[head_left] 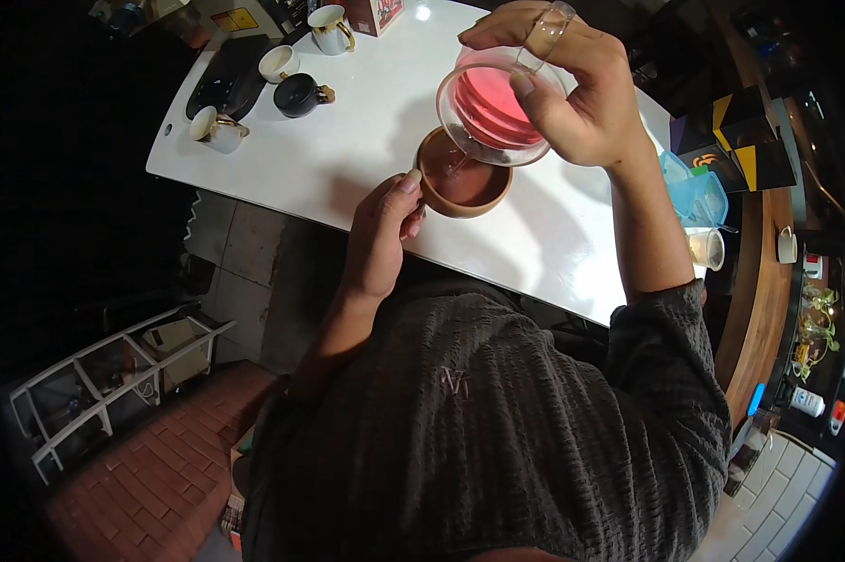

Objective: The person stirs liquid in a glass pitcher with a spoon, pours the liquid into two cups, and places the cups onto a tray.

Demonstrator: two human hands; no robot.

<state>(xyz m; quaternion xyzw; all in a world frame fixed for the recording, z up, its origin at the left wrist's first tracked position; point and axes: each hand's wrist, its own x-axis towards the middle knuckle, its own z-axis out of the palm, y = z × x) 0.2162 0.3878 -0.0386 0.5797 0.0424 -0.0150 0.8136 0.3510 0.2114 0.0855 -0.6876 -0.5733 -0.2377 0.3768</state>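
Note:
My right hand (586, 98) grips a clear glass cup (538, 155) by its looped handle. The cup is tilted, and pink liquid (488, 98) shows inside it. Its rim hangs just above a round wooden bowl (479, 208) on the white table, where a thin stream seems to fall. Reddish-brown liquid (474, 183) covers the bottom of the bowl. At the bowl's left side, my left hand (385, 220) is closed on it with the thumb on top; whether a handle sits under those fingers is hidden.
Toward the table's far left stand a white-and-gold mug (218, 131), a black cup (297, 96), a white cup (279, 64) and another gold-handled mug (329, 33). To the right are a blue plastic container (699, 199), a small white cup (707, 249) and a black-and-yellow box (746, 140).

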